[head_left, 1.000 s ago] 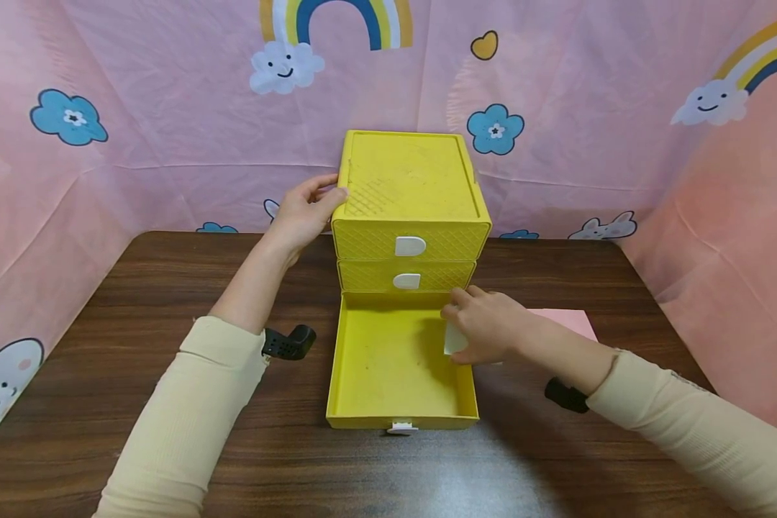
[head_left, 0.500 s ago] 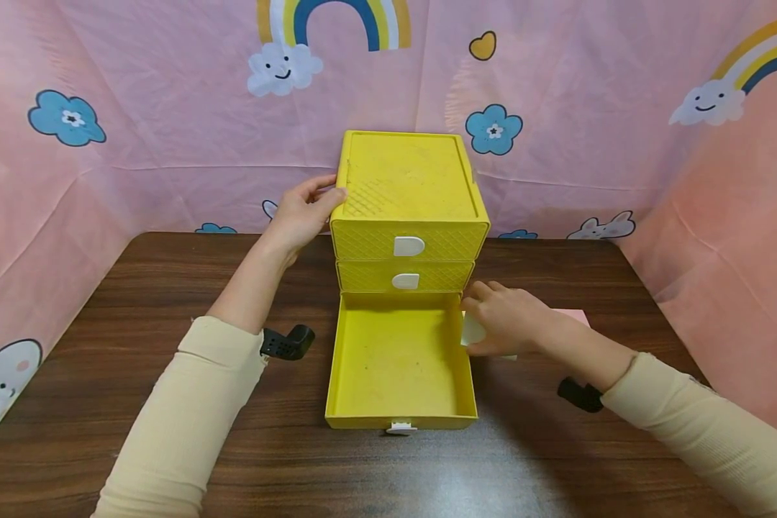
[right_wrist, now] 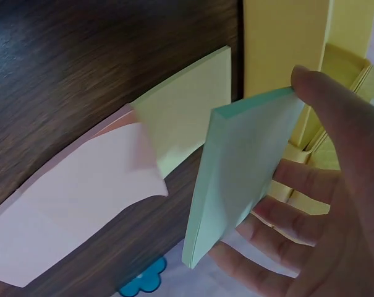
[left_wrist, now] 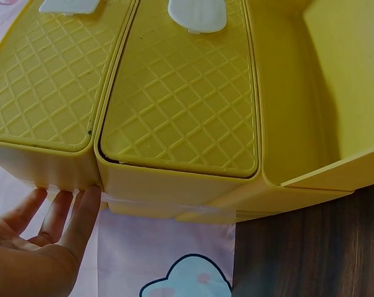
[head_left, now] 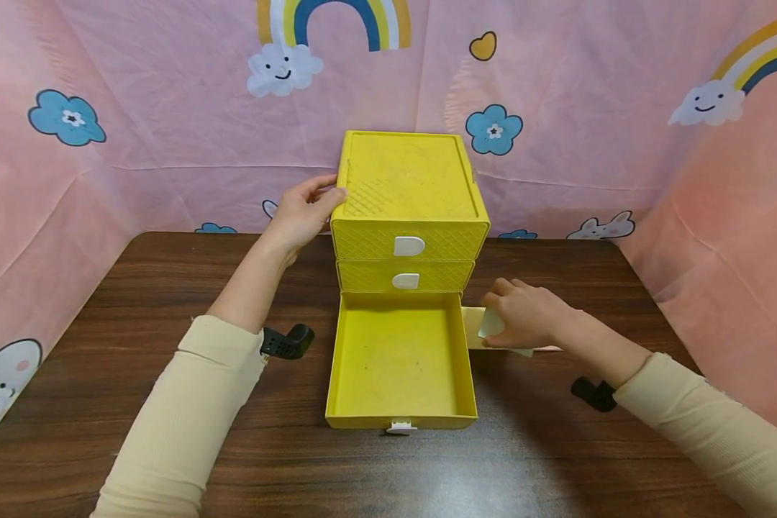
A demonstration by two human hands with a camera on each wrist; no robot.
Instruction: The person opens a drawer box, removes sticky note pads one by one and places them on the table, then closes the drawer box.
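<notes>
My right hand (head_left: 531,316) grips a pale green pad of sticky notes (right_wrist: 242,161), thumb on one edge and fingers along the opposite side. It is held tilted, just right of the pulled-out bottom drawer (head_left: 398,360). Beneath it, a pale yellow pad (right_wrist: 193,105) and a pink pad (right_wrist: 88,198) lie overlapping on the table. Touching the upper left side of the yellow drawer unit (head_left: 414,173) is my left hand (head_left: 301,216), its fingers extended against the side wall and its thumb at the top edge.
Two upper drawers with white pull tabs (head_left: 409,246) are pushed in. The brown wooden table (head_left: 285,453) runs back to a pink cloth backdrop (head_left: 188,122) with rainbows and clouds. A black wrist camera (head_left: 288,342) is strapped to each arm.
My right hand has moved right with the green pad, from over the open drawer's right wall to beyond it. The yellow pad has come into view. My left hand stays put.
</notes>
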